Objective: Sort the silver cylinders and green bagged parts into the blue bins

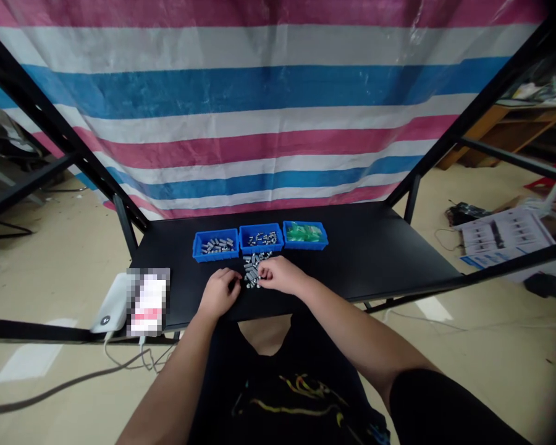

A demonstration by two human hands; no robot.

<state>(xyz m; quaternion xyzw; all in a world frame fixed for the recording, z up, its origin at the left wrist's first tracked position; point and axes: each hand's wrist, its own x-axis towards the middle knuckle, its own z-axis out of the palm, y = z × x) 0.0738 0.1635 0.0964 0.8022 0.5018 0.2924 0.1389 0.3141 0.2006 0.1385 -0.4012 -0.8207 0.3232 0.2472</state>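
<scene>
1. The loose pile of small metal pieces (251, 274) lies on the black table (356, 259), between the two hands and just in front of the middle blue bin (259, 250).
2. The right hand (278, 274) reaches the pile's right edge, fingers bent and tips close together; whether they clamp a piece cannot be told.
3. The left hand (220, 292) rests at the pile's left side, fingers curled toward the thumb; whether the tips meet or grip anything cannot be told.
4. The left blue bin (215, 256) and the middle one contain more metal pieces.
5. The right blue bin (308, 245) contains green packets (304, 232).
6. A white device (113, 304) with a cable lies at the table's left end.
</scene>
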